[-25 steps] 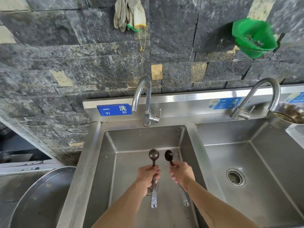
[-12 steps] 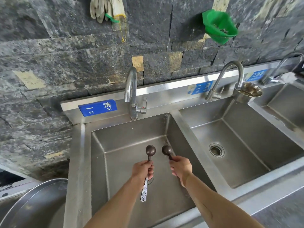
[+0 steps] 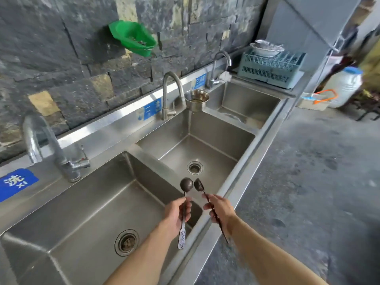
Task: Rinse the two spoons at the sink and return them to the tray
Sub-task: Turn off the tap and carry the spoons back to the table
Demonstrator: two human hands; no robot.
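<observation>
Two spoons: one in each hand, held side by side over the front corner where the left basin (image 3: 86, 204) meets the divider to the middle basin (image 3: 207, 140); bowls up and away from the person, handles trailing down toward the wrists.
Left spoon (image 3: 184, 210): round dark bowl facing the camera; thin stem; flat end with a pale blue-and-white pattern hanging free below the palm.
Right spoon (image 3: 209, 204): bowl turned edge-on, dark; slim dark stem running under the palm, tip showing past the wrist.
Spacing: bowls near each other, not touching.
Left hand (image 3: 177, 212): fingers curled shut around the mid-stem, thumb across.
Right hand (image 3: 221, 208): closed on the mid-stem in a loose pinch between thumb and fingers.
Handling, judged: light, rigid pieces, likely metal; little risk of breakage; wet stems would be slippery, so a slack pinch could let one drop into a basin.
Hold point, judged: mid-stem as now, or nearer the bowl for control under water.
Surface: whether the spoons are wet cannot be told.
Taps: none is seen running; left tap (image 3: 44, 147) stands well behind the spoons.
Tray: none clearly identified; a green rack (image 3: 271, 67) sits past the far basin (image 3: 246, 103).
</observation>
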